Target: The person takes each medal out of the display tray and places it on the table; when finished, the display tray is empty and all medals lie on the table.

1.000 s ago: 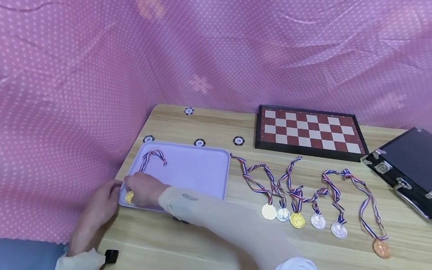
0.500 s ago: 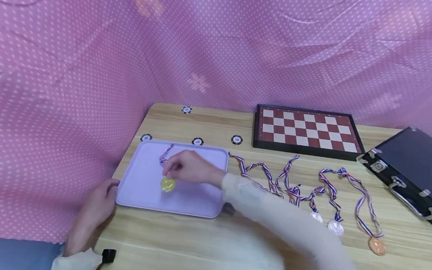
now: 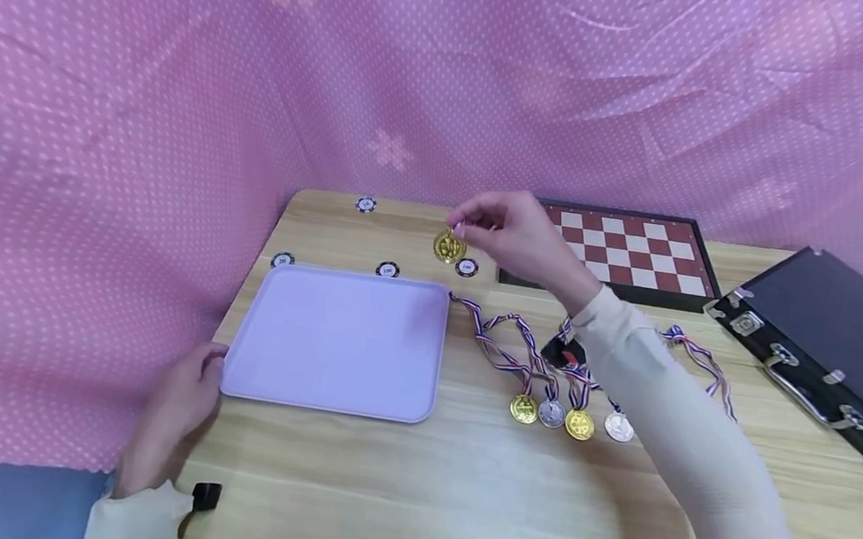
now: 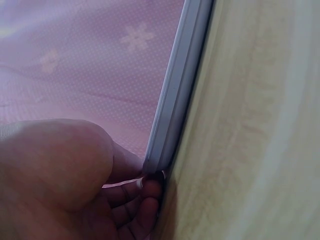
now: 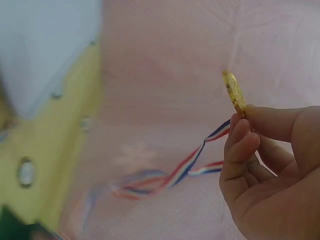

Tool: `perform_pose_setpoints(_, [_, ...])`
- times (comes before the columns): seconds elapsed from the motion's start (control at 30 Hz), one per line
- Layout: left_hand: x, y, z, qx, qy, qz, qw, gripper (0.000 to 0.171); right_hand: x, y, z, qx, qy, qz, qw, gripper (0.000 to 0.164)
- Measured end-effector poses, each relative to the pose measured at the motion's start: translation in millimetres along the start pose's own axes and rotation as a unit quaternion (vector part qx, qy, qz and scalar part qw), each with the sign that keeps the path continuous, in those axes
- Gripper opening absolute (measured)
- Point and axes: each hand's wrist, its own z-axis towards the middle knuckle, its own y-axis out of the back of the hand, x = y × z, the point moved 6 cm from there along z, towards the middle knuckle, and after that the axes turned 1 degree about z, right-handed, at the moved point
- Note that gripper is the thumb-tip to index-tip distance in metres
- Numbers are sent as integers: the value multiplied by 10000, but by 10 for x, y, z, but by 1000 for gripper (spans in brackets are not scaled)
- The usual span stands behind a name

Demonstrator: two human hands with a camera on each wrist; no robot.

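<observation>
My right hand (image 3: 524,236) is raised above the back of the table and pinches a gold medal (image 3: 450,246) at its top edge, where the ribbon joins. In the right wrist view the medal's striped ribbon (image 5: 187,162) trails from the fingers, twisted and blurred at its far end. My left hand (image 3: 186,390) is at the near left corner of the lilac tray (image 3: 336,342), its thumb and fingers pinching that corner in the left wrist view. Nothing lies on the tray. Right of it lie several medals, among them a gold one (image 3: 524,409) and a silver one (image 3: 619,426).
Several poker chips lie behind the tray, one chip (image 3: 388,270) near its rim. A chessboard (image 3: 628,254) stands at the back, partly behind my right hand. A black case (image 3: 832,348) is at the right. My right forearm covers some ribbons. A pink curtain (image 3: 385,74) hangs behind.
My right hand has lifted the gold medal off the tray's left side and carried it right and toward the back, ribbon included. The left hand has stayed at the tray's corner.
</observation>
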Motion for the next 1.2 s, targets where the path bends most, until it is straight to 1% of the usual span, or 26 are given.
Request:
perform_pose_setpoints(0.1, [5, 5, 11, 34, 72, 59, 10000, 39, -232, -186, -126, 253, 46, -375, 9990, 13])
perform_pose_setpoints(0.17, [8, 3, 13, 49, 119, 112, 9999, 39, -434, -359, -228, 512, -64, -525, 9973, 12])
perform_pose_setpoints(0.3, [-2, 1, 23, 44, 155, 173, 9997, 40, -769, -632, -437, 931, -283, -509, 9940, 13])
perform_pose_setpoints(0.33, [-4, 1, 26, 46, 178, 168, 9997, 40, -827, -681, -484, 1058, -360, -494, 9925, 14])
perform_pose_setpoints(0.4, [-4, -1, 32, 59, 210, 172, 9996, 40, -900, -755, -570, 1225, -357, -574, 9902, 14])
perform_pose_setpoints(0.47, [1, -8, 34, 94, 263, 160, 9995, 41, -935, -806, -651, 1358, -360, -673, 9878, 15])
perform_pose_setpoints(0.57, [16, -25, 34, 194, 377, 155, 9990, 43, -947, -858, -742, 1448, -255, -830, 9856, 17])
perform_pose_setpoints(0.67, [30, -45, 33, 313, 525, 152, 9980, 45, -929, -901, -803, 1482, -20, -918, 9847, 16])
perform_pose_setpoints(0.8, [37, -55, 28, 366, 643, 184, 9971, 47, -916, -957, -850, 1577, 96, -1021, 9822, 14])
perform_pose_setpoints(0.93, [38, -62, 26, 353, 635, 203, 9971, 46, -941, -986, -882, 1636, -20, -1143, 9799, 14])
perform_pose_setpoints(1.07, [35, -66, 30, 321, 636, 179, 9973, 46, -985, -1006, -903, 1622, -61, -1346, 9775, 13])
perform_pose_setpoints(1.2, [36, -67, 30, 310, 641, 150, 9973, 46, -1018, -1025, -921, 1582, -134, -1438, 9768, 15])
